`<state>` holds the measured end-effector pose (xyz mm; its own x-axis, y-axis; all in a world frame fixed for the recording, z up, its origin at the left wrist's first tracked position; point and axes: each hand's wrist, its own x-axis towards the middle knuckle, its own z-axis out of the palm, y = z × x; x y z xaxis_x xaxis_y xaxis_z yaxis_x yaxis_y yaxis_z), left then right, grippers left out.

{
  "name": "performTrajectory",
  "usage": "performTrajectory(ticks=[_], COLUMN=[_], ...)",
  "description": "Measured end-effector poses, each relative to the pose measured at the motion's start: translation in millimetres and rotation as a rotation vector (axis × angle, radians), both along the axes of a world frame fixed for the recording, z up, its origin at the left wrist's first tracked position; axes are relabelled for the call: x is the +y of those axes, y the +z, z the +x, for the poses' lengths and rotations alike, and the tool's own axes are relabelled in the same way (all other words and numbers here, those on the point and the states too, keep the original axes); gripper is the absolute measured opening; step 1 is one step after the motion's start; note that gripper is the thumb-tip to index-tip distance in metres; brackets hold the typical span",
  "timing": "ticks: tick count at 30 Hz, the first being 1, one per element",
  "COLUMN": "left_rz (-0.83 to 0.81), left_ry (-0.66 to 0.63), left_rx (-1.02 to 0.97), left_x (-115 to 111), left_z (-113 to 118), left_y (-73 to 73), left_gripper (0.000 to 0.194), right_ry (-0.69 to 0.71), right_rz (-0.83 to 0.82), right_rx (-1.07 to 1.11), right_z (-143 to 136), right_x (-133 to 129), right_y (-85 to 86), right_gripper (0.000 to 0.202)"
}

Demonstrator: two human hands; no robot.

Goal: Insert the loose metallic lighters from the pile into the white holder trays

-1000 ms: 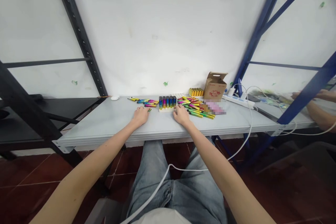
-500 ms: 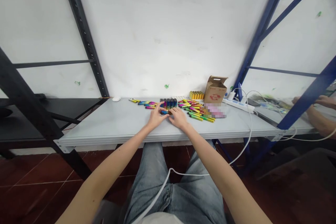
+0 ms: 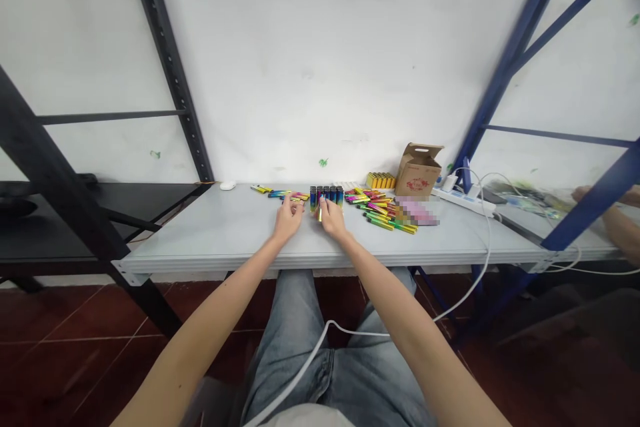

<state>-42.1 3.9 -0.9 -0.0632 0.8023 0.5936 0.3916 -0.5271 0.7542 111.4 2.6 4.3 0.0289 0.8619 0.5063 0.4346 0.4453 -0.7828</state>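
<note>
Several shiny multicoloured tubes with black ends (image 3: 327,192) stand upright in a close row in the middle of the table. My right hand (image 3: 332,217) is at the front of this row, its fingers closed around a shiny tube (image 3: 319,215) that shows yellowish and is mostly hidden. Farther left, my left hand (image 3: 289,220) is beside loose shiny tubes (image 3: 280,194) lying on the table. Its thumb and fingers look apart, and I see nothing held between them.
A pile of loose coloured tubes (image 3: 383,213) lies right of the row. Behind it are a yellow block of tubes (image 3: 381,180) and an open cardboard box (image 3: 418,170). A power strip (image 3: 457,199) with white cables sits farther right. Another person's arm (image 3: 617,223) shows at the right edge.
My left hand has moved left, away from my right hand and the blue tube it was touching. My right hand now sits closer against the upright row. The view has shifted slightly.
</note>
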Motion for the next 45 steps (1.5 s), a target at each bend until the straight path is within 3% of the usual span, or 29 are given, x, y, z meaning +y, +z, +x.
performTrajectory(ticks=[6,11,15,23,36,45], left_rz=[-0.073,-0.072,-0.059,-0.135,-0.164,-0.179], left_ry=[0.008,-0.028,-0.036,-0.052,-0.097,-0.098], left_rx=[0.003,0.062,0.087,0.143,0.184,0.187], left_x=[-11,-14,-12,-12,-12,-20], left_z=[2,2,2,1,1,2], left_y=[5.8,7.2,5.4,5.6,2.4,9.7], left_gripper=[0.042,0.040,0.040,0.051,0.056,0.056], right_ry=[0.122,0.282,0.351,0.390,0.432,0.407], right_rz=[-0.215,-0.295,-0.379,-0.475,-0.498,-0.492], right_rx=[0.746,1.085,1.089,1.144,1.074,1.111], right_z=[11,32,39,38,39,39], right_x=[12,7,-1,-9,-7,-7], right_y=[-1.1,4.4,7.7,14.8,12.5,10.9], right_gripper=[0.020,0.016,0.018,0.048,0.038,0.035])
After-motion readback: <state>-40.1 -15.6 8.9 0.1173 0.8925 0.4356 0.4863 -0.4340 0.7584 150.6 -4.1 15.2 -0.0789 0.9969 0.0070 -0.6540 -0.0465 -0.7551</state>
